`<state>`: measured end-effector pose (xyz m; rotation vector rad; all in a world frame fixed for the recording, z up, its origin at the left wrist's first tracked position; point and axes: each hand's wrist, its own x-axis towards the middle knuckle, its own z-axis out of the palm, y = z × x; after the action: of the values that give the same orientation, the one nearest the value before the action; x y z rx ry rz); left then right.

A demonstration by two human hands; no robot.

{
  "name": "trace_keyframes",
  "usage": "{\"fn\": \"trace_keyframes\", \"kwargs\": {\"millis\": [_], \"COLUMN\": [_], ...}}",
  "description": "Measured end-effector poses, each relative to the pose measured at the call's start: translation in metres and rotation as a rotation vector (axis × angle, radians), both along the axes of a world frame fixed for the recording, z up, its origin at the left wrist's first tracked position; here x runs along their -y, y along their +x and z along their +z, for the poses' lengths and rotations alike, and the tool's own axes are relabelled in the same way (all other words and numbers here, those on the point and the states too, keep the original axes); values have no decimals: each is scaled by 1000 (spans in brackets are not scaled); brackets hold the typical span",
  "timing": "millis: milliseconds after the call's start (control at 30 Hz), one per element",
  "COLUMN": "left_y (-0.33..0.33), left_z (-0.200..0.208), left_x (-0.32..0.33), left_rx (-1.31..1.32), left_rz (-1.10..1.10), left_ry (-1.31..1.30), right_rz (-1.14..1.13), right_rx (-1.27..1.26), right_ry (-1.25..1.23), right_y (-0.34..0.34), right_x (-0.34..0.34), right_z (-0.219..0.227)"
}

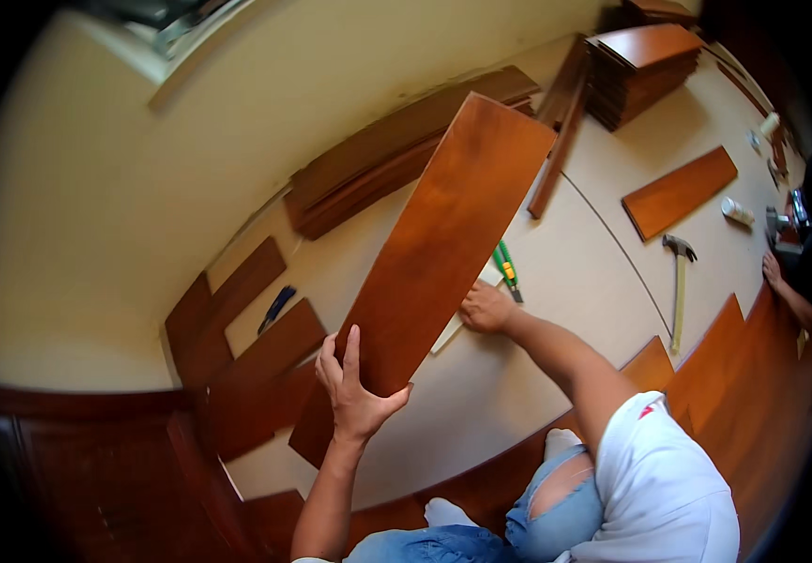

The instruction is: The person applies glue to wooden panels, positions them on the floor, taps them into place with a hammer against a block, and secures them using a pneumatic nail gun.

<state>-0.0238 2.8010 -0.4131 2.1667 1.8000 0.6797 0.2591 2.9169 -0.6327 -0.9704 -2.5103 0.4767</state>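
My left hand (pixel 354 399) is closed around the long edges of a reddish-brown floor plank (pixel 453 206), near its lower end. The plank is raised and tilted, its far end pointing away to the right. Beyond its right edge, my right hand (pixel 487 308) is low with curled fingers, over a pale flat strip (pixel 447 333). The plank hides part of this strip, and what those fingers grip cannot be made out. Just beyond that hand lies a green and yellow utility knife (pixel 507 270) on the pale floor covering.
Loose planks (pixel 406 141) lie along the wall, and a plank stack (pixel 645 70) stands at the far right. A hammer (pixel 680 281), a single plank (pixel 680 192) and a white bottle (pixel 736 212) are to the right. Another person's hand (pixel 774 270) shows at the right edge. Laid flooring (pixel 706 375) borders my knees.
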Motion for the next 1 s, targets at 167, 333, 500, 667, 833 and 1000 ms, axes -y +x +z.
{"fn": "trace_keyframes", "kwargs": {"millis": [167,333,500,667,833,1000], "left_y": [-19,-17,-2,-35,-15,0], "left_z": [19,17,13,-8,-88,-164], "left_x": [50,62,72,103,194,268], "left_rx": [142,605,829,1541,1771,2143], "left_rz": [144,165,260,231,383,624], "left_ry": [190,287,259,-154,-365,-503], "right_rz": [-170,149,-32,-230,-69,181], "right_rx": [-264,-393,-239,-425,-45,191], "right_ry": [-91,-516,-502,-567,-453,-306], "right_y": [-46,-75,-75,21,19,-16], "right_x": [66,173,223,149,118,134], "right_z": [61,155,169,140,162,132]}}
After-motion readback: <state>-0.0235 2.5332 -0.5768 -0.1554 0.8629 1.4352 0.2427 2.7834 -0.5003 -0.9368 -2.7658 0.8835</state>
